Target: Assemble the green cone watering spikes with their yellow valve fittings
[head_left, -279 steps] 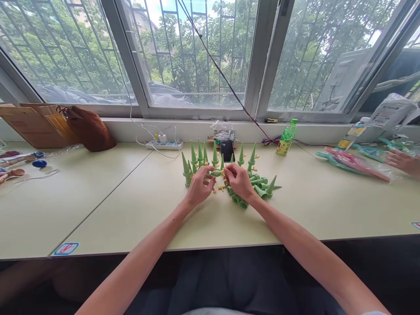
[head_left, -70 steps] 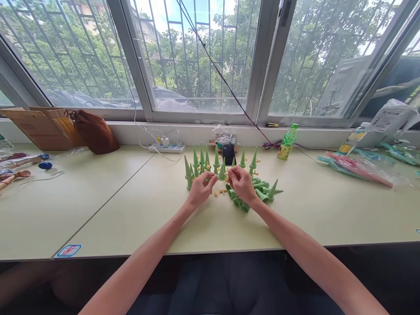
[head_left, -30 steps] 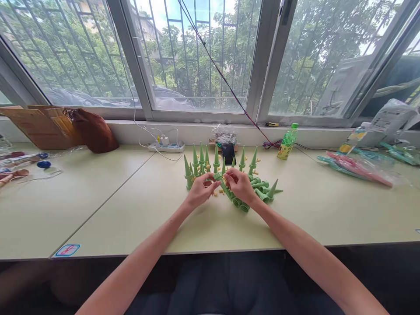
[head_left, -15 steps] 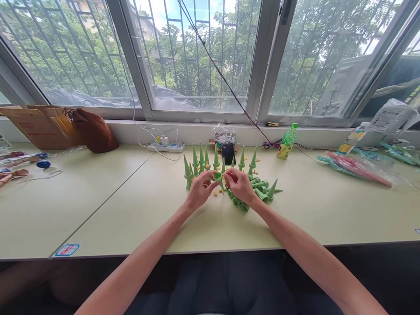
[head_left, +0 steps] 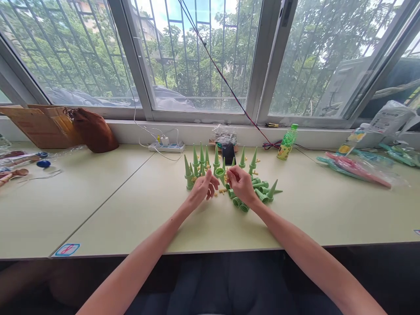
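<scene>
On the pale cream table (head_left: 108,210), a dark brown drawstring bag (head_left: 95,132) sits just beside an open brown cardboard box (head_left: 39,127), with a shiny dark-blue ball (head_left: 43,164) nearer the front. Below the grey-framed window (head_left: 197,117) lies a white power strip (head_left: 166,148) with white cables. Farther right come a flat black phone (head_left: 229,154), an upright green-capped plastic bottle with a yellow label (head_left: 286,143), and pink and teal plastic packets (head_left: 357,169).

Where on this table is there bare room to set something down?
Bare: between the seam and left forearm, and between the right forearm and pink bag. Crowded: around the left hand and right hand, with green cones and yellow pieces.
</scene>
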